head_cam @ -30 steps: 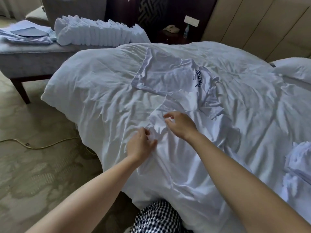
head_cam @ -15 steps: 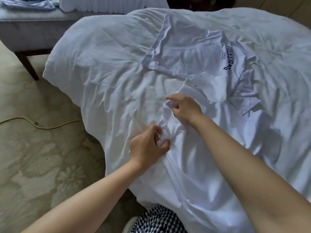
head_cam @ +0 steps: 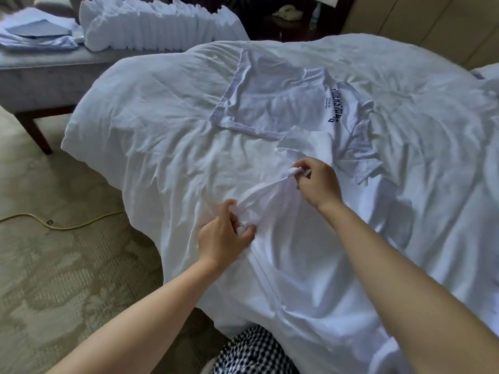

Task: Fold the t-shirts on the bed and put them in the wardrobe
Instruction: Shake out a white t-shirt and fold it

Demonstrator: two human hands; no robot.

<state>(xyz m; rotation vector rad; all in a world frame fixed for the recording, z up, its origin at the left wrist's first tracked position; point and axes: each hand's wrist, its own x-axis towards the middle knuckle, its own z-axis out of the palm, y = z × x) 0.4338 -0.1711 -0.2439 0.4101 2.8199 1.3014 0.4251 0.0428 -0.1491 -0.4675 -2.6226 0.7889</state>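
A white t-shirt (head_cam: 302, 255) lies crumpled on the white duvet (head_cam: 167, 136) near the bed's front corner. My left hand (head_cam: 224, 236) grips a bunched edge of it. My right hand (head_cam: 318, 184) pinches another part of the same edge and lifts it a little, so the cloth is stretched between both hands. Farther back lies a second white t-shirt (head_cam: 278, 103) with dark blue lettering, spread flat with one sleeve rumpled.
A row of folded white t-shirts (head_cam: 162, 25) stands on a grey bench (head_cam: 40, 76) at the back left, beside light blue cloth (head_cam: 37, 33). A yellow cable (head_cam: 67, 225) runs over the patterned carpet. A dark nightstand (head_cam: 291, 20) stands behind the bed.
Both hands have taken hold of the near t-shirt's edge and pulled apart, the right hand lifting the cloth. The camera view has shifted around.
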